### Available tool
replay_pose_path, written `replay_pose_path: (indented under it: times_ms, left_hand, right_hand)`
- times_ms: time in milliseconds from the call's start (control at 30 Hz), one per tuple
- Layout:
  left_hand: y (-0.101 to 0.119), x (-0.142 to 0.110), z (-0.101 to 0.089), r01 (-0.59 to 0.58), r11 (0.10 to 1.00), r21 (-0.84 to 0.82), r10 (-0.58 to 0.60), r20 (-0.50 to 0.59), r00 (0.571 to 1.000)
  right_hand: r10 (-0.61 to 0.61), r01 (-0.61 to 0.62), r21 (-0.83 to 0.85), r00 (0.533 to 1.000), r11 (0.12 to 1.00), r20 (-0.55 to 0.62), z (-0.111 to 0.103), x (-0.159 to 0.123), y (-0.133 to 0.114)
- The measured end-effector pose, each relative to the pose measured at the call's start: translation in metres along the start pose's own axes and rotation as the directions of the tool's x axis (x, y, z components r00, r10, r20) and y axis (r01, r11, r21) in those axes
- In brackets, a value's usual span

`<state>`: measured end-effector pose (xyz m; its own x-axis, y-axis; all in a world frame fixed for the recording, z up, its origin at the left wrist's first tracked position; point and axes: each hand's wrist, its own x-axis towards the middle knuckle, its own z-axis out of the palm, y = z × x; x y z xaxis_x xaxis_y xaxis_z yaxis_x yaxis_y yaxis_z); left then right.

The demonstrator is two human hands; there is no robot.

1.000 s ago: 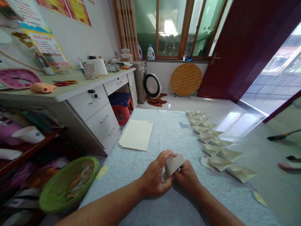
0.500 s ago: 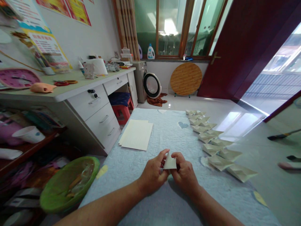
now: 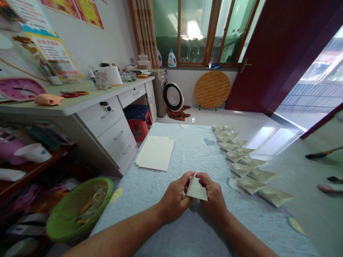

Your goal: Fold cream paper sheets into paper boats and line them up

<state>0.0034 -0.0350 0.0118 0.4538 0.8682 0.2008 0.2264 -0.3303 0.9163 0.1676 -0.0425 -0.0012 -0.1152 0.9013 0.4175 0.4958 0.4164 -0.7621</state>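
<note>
Head view. My left hand and right hand are both half closed, fingertips pinching a triangular folded cream paper between them, held up over the middle of the quilted blue cover, toward its near end. Left of centre on the cover lies a stack of cream paper sheets. Along the cover's right edge runs a double row of folded paper boats, the nearest just beside my right hand, not touching it. Beyond the left edge sits a green basin holding a clear plastic bag.
</note>
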Motion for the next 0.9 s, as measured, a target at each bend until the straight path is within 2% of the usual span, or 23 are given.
replay_pose_path:
  times_ms: [200, 367, 600, 767, 900]
  left_hand:
    - [-0.004, 0.002, 0.000, 0.077, 0.952, -0.295, -0.071, 0.032, 0.997]
    - [-0.007, 0.004, 0.001, 0.184, 0.867, -0.464, -0.175, 0.061, 0.983]
    - [-0.007, 0.011, 0.000, 0.305, 0.709, -0.636, -0.341, 0.069, 0.938]
    - [-0.009, 0.011, -0.002, 0.340, 0.659, -0.671, -0.368, 0.107, 0.924]
    - [-0.013, 0.008, -0.007, 0.348, 0.573, -0.742, -0.301, 0.204, 0.932]
  right_hand:
    - [-0.027, 0.027, 0.104, 1.000, 0.994, 0.004, -0.003, 0.002, 0.000]
    - [-0.100, 0.099, 0.071, 0.995, 0.993, 0.016, -0.003, 0.004, 0.002]
    - [-0.116, 0.116, 0.006, 0.990, 0.993, 0.078, -0.003, 0.005, 0.004]
    - [-0.088, 0.104, -0.096, 0.984, 0.990, 0.155, -0.007, 0.006, 0.003]
    - [-0.077, 0.117, -0.181, 0.974, 0.977, 0.214, -0.013, 0.007, 0.003]
